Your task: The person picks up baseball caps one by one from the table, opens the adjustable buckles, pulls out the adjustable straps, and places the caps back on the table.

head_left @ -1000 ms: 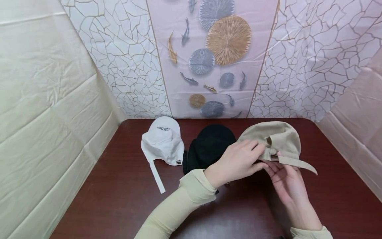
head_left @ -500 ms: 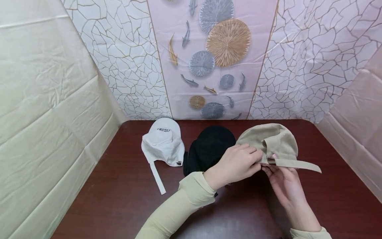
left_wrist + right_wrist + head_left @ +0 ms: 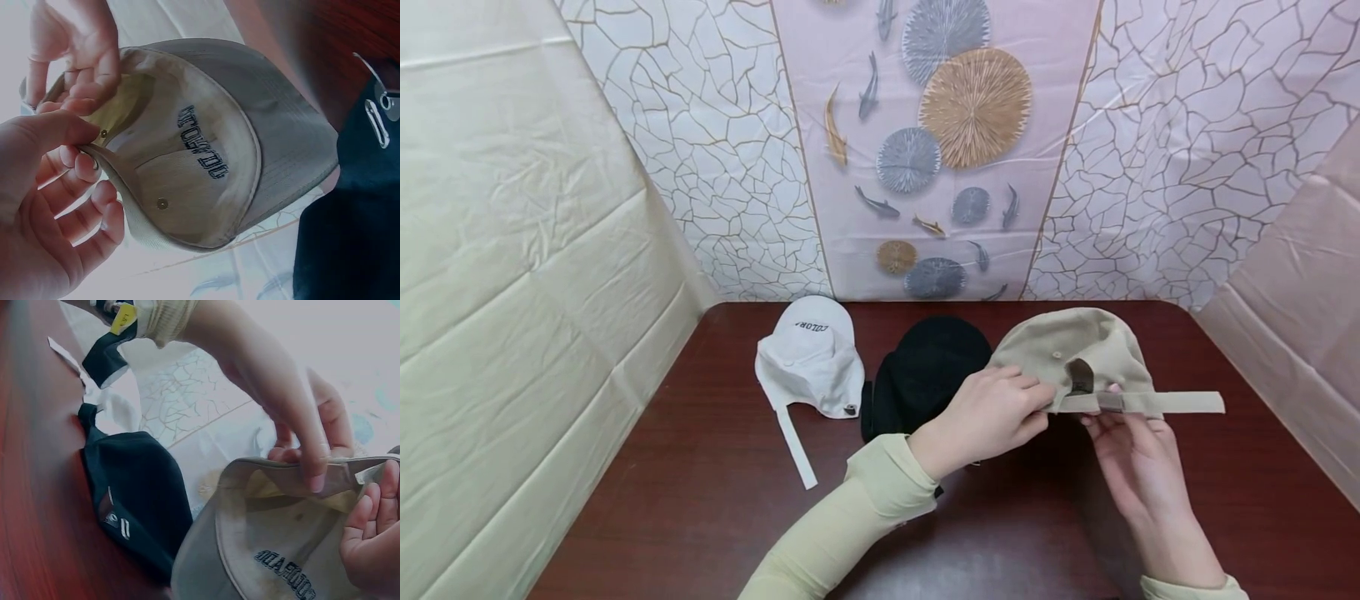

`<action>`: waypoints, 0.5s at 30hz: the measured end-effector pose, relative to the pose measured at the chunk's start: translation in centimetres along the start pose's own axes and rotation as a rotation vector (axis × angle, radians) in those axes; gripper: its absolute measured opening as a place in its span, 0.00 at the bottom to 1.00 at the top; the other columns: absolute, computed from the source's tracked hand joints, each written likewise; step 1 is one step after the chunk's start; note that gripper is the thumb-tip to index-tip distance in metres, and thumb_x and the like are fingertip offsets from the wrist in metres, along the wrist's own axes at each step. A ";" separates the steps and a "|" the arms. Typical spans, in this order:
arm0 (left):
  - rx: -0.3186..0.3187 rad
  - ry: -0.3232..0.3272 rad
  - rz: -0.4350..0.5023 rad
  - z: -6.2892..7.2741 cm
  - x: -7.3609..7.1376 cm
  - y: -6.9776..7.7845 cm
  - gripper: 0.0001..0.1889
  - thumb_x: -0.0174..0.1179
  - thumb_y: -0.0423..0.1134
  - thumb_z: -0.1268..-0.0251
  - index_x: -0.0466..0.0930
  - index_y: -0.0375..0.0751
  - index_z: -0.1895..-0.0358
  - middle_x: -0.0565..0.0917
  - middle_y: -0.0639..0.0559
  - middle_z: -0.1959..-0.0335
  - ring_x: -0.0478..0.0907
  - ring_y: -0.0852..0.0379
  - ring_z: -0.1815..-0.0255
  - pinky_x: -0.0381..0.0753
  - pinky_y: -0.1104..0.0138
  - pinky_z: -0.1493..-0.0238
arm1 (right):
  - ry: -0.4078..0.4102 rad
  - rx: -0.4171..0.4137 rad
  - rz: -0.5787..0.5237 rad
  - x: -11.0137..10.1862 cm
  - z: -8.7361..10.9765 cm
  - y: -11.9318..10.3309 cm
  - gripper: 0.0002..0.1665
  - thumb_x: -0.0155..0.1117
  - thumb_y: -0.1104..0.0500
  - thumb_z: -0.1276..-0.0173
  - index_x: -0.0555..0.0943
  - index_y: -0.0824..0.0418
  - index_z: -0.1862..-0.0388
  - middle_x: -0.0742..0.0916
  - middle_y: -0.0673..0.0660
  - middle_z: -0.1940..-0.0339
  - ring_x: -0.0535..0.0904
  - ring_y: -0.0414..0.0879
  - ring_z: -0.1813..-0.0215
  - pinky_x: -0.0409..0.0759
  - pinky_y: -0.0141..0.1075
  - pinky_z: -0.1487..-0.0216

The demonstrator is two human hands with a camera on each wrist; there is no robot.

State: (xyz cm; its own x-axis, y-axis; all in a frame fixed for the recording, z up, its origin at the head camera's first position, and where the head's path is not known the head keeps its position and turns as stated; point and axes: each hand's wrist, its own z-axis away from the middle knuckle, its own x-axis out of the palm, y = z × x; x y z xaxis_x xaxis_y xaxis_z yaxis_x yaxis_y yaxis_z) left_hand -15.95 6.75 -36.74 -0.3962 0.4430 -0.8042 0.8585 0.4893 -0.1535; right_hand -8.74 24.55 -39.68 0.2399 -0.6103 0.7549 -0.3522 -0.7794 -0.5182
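A beige baseball cap (image 3: 1037, 337) is held up at the right, its crown toward the head camera and its strap end (image 3: 1195, 402) sticking straight out to the right. My left hand (image 3: 988, 412) pinches the cap's rear rim, thumb inside, as the left wrist view shows. Beside the metal buckle (image 3: 1111, 402), my right hand (image 3: 1150, 467) grips the strap from below, one fingertip showing above it. The cap's inside (image 3: 181, 169), with dark embroidered lettering seen from behind, faces the left wrist camera. A black cap (image 3: 928, 367) lies just left of the beige one.
A white cap (image 3: 808, 358) with dark lettering lies at the left of the dark red-brown table (image 3: 700, 500), its loose strap (image 3: 796, 446) pointing toward the front. Patterned cloth (image 3: 925, 150) hangs behind the table, and plain cream cloth (image 3: 527, 292) walls the left side.
My right hand has shifted slightly right along the strap, and the buckle with it. The drooping strap end now points straight right. My left hand stays at the rim.
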 end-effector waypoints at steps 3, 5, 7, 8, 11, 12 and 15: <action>-0.002 0.005 0.008 0.2 0.2 -0.1 0.03 0.60 0.42 0.35 0.79 0.53 0.67 0.81 0.64 0.71 0.76 0.61 0.65 0.75 0.72 0.64 | -0.022 0.000 -0.018 -0.1 0.0 -0.2 0.20 0.40 0.71 0.19 0.82 0.76 0.52 0.87 0.63 0.61 0.83 0.51 0.58 0.79 0.38 0.54; -0.004 0.006 0.015 0.2 0.3 -0.2 0.03 0.60 0.42 0.35 0.78 0.53 0.68 0.80 0.64 0.71 0.76 0.61 0.65 0.75 0.72 0.64 | -0.029 0.003 -0.021 -0.1 0.1 -0.2 0.20 0.40 0.71 0.19 0.83 0.76 0.52 0.87 0.63 0.61 0.83 0.51 0.58 0.80 0.38 0.54; -0.005 0.008 0.019 0.3 0.3 -0.2 0.04 0.60 0.42 0.35 0.78 0.52 0.69 0.80 0.63 0.72 0.76 0.61 0.65 0.75 0.72 0.64 | -0.038 0.007 -0.029 -0.2 0.2 -0.2 0.20 0.40 0.71 0.19 0.83 0.76 0.52 0.87 0.63 0.60 0.83 0.51 0.58 0.80 0.39 0.54; -0.007 0.009 0.020 0.3 0.4 -0.2 0.04 0.60 0.42 0.35 0.77 0.52 0.69 0.80 0.63 0.72 0.76 0.61 0.65 0.75 0.72 0.65 | -0.041 0.009 -0.027 -0.2 0.2 -0.1 0.20 0.40 0.71 0.19 0.83 0.76 0.52 0.87 0.62 0.60 0.83 0.51 0.58 0.80 0.39 0.54; -0.014 0.024 0.020 0.3 0.4 -0.2 0.06 0.60 0.42 0.36 0.75 0.52 0.71 0.79 0.63 0.73 0.76 0.61 0.66 0.75 0.71 0.65 | -0.048 0.016 -0.027 -0.1 0.2 0.1 0.21 0.40 0.70 0.19 0.83 0.75 0.51 0.87 0.62 0.59 0.83 0.51 0.57 0.80 0.38 0.54; -0.016 0.032 0.019 0.3 0.4 -0.1 0.06 0.60 0.42 0.36 0.75 0.51 0.72 0.79 0.62 0.74 0.76 0.60 0.67 0.75 0.71 0.66 | -0.050 0.018 -0.019 0.0 0.3 0.1 0.21 0.39 0.70 0.19 0.83 0.75 0.51 0.87 0.62 0.58 0.83 0.51 0.57 0.80 0.38 0.54; -0.013 0.067 0.008 0.3 0.1 0.1 0.08 0.59 0.43 0.36 0.74 0.51 0.73 0.78 0.63 0.75 0.75 0.61 0.68 0.74 0.71 0.67 | -0.033 0.014 0.045 0.3 0.5 0.3 0.20 0.40 0.70 0.19 0.83 0.73 0.52 0.87 0.61 0.60 0.83 0.50 0.59 0.80 0.36 0.55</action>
State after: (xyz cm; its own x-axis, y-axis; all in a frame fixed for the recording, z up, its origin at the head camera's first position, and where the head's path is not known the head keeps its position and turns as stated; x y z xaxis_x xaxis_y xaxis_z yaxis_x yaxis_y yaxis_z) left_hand -15.83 6.58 -37.00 -0.4103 0.4959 -0.7653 0.8577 0.4949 -0.1391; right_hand -8.38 24.03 -39.82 0.2543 -0.6491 0.7170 -0.3508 -0.7528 -0.5570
